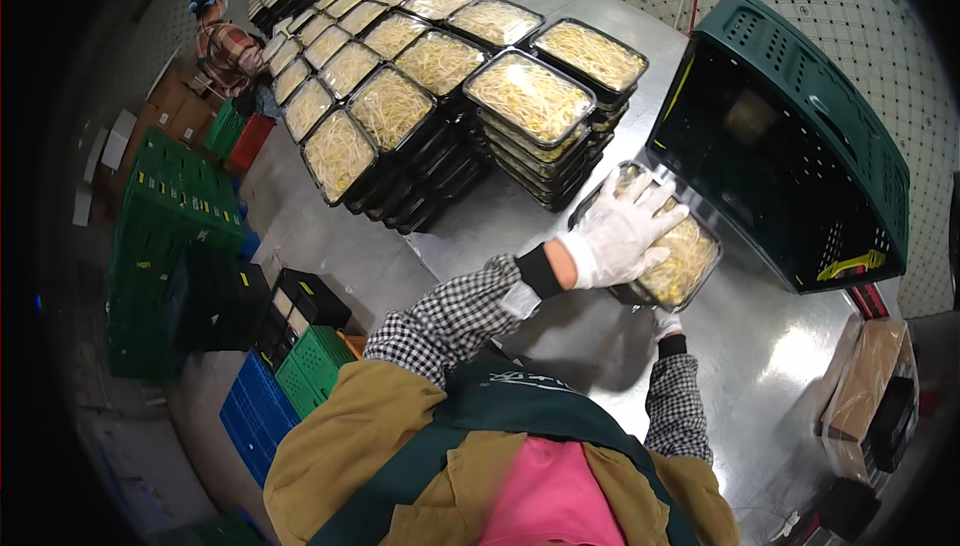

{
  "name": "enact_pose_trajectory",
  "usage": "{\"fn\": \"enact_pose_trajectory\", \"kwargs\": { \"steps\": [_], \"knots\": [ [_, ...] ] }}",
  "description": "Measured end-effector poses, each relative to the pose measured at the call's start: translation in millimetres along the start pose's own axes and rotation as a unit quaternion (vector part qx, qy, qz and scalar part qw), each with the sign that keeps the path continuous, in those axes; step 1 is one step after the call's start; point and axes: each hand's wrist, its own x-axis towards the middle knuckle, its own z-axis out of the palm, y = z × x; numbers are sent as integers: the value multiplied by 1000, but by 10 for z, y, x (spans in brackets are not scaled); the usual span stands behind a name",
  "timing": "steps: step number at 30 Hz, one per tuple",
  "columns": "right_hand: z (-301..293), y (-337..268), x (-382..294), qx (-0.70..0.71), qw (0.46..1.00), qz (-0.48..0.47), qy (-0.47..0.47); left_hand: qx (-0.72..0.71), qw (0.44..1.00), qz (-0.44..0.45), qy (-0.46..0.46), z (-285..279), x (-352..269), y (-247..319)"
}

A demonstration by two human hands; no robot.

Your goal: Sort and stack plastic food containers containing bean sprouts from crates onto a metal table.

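Note:
My left hand (619,231), in a white glove, lies across the clear top of a black plastic tray of bean sprouts (684,261), its fingers spread and bent over it. At that tray's near edge, my right hand (666,323), also gloved, holds it from below, with most of the fingers hidden underneath. The tray is in front of the open mouth of a dark green plastic crate (817,88) lying on its side. Beyond my left hand rises a stack of similar sprout trays (531,99).
Many more stacked sprout trays (394,107) cover the far left of the metal table (739,366). A cardboard box with plastic wrap (866,381) is at the right. Green crates (176,186) and a blue crate (262,411) stand at the left. Another person (229,50) is at the far left.

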Motion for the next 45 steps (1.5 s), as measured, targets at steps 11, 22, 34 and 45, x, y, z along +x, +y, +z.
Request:
{"fn": "enact_pose_trajectory", "kwargs": {
  "steps": [11,22,34,45],
  "knots": [
    [2583,-201,100,-60,996,-62,33,33,997,-32,-64,-847,-1095,-1338],
    [2848,-444,491,54,998,-12,-14,38,995,-96,-15,-834,-960,-1873],
    [-481,-1397,959,-235,897,-165,335,-7,991,-105,81,-812,-815,-1504],
    [-2115,-3524,2630,-724,548,-167,383,-237,971,-16,27,319,65,-376]
  ]
}}
